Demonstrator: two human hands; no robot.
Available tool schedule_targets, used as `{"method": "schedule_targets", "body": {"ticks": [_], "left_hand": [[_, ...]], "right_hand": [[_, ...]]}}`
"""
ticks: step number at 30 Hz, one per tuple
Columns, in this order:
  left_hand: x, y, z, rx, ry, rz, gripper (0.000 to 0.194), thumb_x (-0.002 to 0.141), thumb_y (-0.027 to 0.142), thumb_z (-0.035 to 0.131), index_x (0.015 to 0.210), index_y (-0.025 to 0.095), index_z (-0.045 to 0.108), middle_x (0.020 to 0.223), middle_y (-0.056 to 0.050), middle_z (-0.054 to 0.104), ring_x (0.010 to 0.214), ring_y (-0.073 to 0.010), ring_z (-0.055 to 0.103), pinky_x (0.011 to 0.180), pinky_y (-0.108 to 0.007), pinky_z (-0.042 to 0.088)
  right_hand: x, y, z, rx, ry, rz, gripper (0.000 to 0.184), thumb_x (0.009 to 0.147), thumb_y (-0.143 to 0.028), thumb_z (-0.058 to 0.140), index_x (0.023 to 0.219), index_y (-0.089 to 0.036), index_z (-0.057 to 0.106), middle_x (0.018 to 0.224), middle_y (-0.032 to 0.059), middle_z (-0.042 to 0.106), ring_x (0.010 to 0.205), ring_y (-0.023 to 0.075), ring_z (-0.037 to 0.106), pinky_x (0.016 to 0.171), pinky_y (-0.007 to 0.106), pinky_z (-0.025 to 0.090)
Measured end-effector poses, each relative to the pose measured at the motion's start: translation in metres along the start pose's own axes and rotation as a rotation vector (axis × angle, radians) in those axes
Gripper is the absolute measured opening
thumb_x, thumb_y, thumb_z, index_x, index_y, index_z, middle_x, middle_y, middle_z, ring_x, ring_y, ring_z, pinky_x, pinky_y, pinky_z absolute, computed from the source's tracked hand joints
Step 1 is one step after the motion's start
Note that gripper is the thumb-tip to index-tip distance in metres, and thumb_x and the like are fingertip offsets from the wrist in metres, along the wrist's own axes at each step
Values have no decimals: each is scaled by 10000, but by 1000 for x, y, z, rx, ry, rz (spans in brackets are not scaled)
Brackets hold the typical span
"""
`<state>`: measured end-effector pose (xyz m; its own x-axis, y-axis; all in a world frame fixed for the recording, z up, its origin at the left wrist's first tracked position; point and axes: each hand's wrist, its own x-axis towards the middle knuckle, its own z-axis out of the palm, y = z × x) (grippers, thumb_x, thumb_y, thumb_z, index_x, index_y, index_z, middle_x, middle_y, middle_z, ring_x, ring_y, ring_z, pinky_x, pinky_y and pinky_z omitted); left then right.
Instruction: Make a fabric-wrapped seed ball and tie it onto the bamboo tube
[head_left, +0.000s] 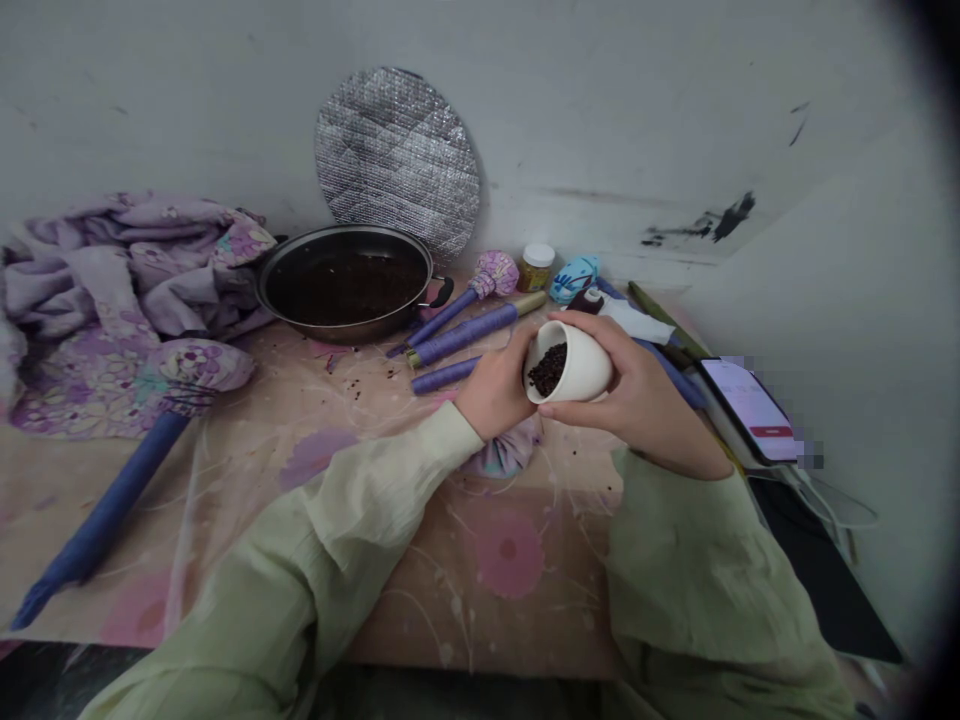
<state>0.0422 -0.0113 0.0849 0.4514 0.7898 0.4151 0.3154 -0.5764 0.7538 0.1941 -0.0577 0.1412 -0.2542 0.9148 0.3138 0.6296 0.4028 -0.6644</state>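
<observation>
A white cup (589,365) is tilted with its mouth toward the left, and dark brown granules (549,370) lie inside it. My right hand (634,385) is closed around the cup, thumb on the near side and fingers over the far side. My left hand (495,388) is closed against the cup's rim; most of its fingers are hidden. Under the hands, partly covered, sits a gathered purple fabric pad (504,452). A blue-wrapped stick (444,376) passes behind my left hand.
A dark pan (341,325) with dark contents stands at the back, before a round silver quilted mat (397,150). Purple floral cloth (135,270) and a blue-handled dabber (142,480) lie left. Behind my hands stands a lidded jar (535,268). A phone (750,410) is at right.
</observation>
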Motion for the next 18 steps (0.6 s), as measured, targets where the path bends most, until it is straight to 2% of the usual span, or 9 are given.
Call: {"method": "schedule_targets", "body": {"ticks": [7,11,18], "left_hand": [[-1,0,-1,20,8,21,534,672,166,607,1170,128,421,979,-96,657,860,-249,642,734,-368,504],[-1,0,-1,26,-2,15,536,663,162,606,1164,138,418,953,-90,662,842,-255,646,718,-371,505],[0,-1,-1,-2,-6,12,520,666,159,610,1149,163,419,973,-87,662,874,-258,649,735,-380,507]], "right_hand": [[0,3,2,63,16,2,693,628,-309,757,1226,-274,409,1246,52,489,1136,263,512,926,396,469],[1,3,3,50,12,-2,640,635,-326,750,1188,-269,433,1222,49,497,1121,260,513,936,403,460],[0,3,2,43,12,6,663,621,-322,758,1198,-282,434,1239,46,497,1139,267,505,944,410,459]]}}
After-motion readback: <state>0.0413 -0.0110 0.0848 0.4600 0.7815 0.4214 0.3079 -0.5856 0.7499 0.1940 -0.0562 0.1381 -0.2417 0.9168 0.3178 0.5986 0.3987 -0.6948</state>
